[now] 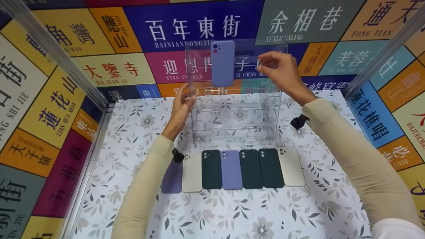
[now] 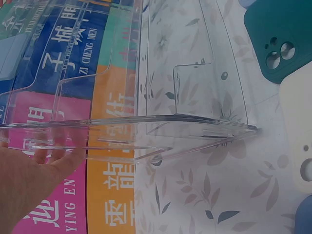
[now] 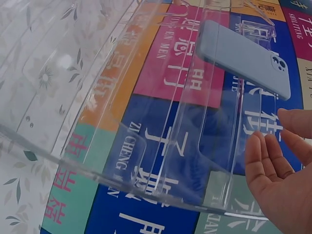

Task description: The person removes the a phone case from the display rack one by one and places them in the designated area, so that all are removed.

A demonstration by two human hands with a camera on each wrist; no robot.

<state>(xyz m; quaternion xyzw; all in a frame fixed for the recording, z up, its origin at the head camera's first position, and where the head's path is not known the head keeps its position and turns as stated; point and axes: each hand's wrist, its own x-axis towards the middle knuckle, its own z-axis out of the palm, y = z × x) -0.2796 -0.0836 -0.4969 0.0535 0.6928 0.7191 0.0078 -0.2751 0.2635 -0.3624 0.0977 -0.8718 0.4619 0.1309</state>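
A clear tiered display rack [image 1: 235,127] stands on the table, and a light purple phone case [image 1: 223,66] leans upright on its top tier, camera holes uppermost. At the rack's left side is my left hand [image 1: 182,104]; in the left wrist view its fingers [image 2: 63,158] lie against the outside of the clear side panel. My right hand [image 1: 282,71] hovers at the upper right of the rack, to the right of the purple case. Its fingers are loosely bent, with nothing between them and the thumb in the right wrist view.
Several phone cases lie in a row before the rack: cream [image 1: 192,172], dark green [image 1: 212,169] and purple [image 1: 232,170] among them. My left wrist camera partly covers the leftmost purple one [image 1: 172,179]. Sign-printed panels [image 1: 199,23] and metal posts [image 1: 66,59] enclose the floral-covered table [image 1: 262,215].
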